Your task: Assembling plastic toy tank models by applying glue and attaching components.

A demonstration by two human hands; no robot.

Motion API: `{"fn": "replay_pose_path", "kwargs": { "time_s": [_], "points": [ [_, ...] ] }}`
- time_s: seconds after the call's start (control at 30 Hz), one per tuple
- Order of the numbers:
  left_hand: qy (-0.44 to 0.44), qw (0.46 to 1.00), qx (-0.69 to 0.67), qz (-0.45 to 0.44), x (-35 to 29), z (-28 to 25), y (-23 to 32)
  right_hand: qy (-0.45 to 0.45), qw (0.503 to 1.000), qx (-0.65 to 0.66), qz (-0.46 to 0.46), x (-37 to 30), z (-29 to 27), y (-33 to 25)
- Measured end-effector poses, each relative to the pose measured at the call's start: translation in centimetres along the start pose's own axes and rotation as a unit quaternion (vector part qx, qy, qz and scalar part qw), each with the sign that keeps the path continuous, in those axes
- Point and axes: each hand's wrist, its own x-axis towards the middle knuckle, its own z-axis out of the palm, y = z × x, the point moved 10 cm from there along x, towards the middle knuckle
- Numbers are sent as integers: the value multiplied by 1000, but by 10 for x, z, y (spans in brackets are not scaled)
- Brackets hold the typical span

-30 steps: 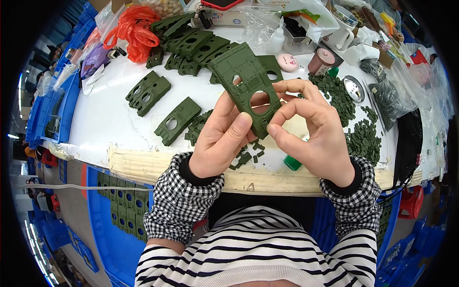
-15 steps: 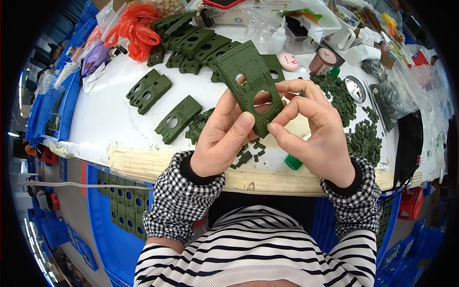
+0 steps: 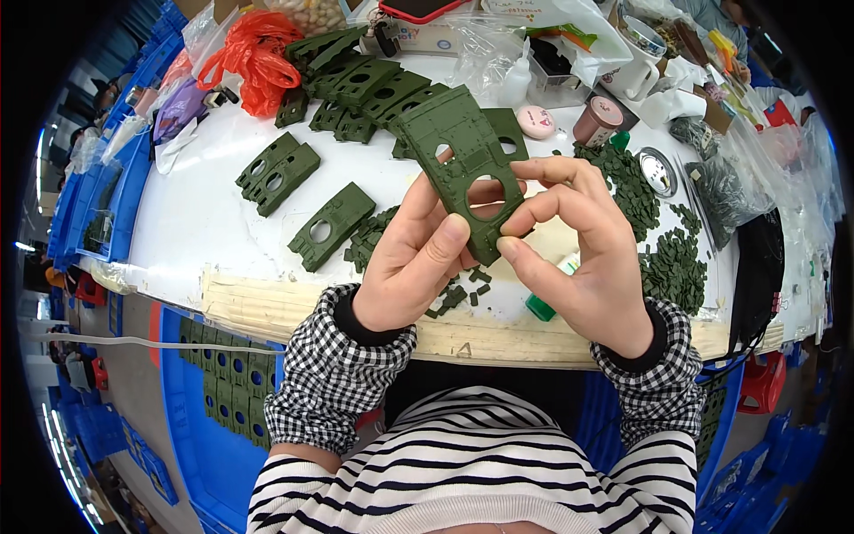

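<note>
Nearest you, below the table's front edge, a blue tray (image 3: 191,445) holds rows of green hulls like the one in your grasp. Just inside the table's wooden edge strip (image 3: 267,298), loose small parts (image 3: 454,298) and a green cap (image 3: 540,307) lie beneath your hands; a knock from your right wrist could roll the cap or scatter the parts.

Your left hand (image 3: 409,267) is closed around the perforated green hull (image 3: 463,147), thumb on its face, holding it tilted above the table. Your right hand (image 3: 592,258) is half curled, thumb and forefinger almost meeting at the hull's lower right edge; I cannot tell whether they pinch a tiny part. If they do, it could slip, since the fingertips hide it. Pressing hard there might twist the hull in your one-handed grip.

Farther off, a single hull (image 3: 334,227) lies left of you, a heap of small parts (image 3: 676,267) to the right, and a hull stack (image 3: 356,80) beyond; its overlapping pieces could slide if bumped.
</note>
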Motion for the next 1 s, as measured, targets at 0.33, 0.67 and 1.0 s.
{"fn": "replay_pose_path", "kwargs": {
  "time_s": [0.33,0.67,1.0],
  "points": [
    [-32,993,-77,79,5,4,12,73,971,-190,-125,-9,-6,-40],
    [4,990,43,131,1,3,17,86,979,-151,-104,-8,-7,-34],
    [-6,990,45,134,2,5,17,111,964,-188,-149,-16,-3,-43]
  ]
}}
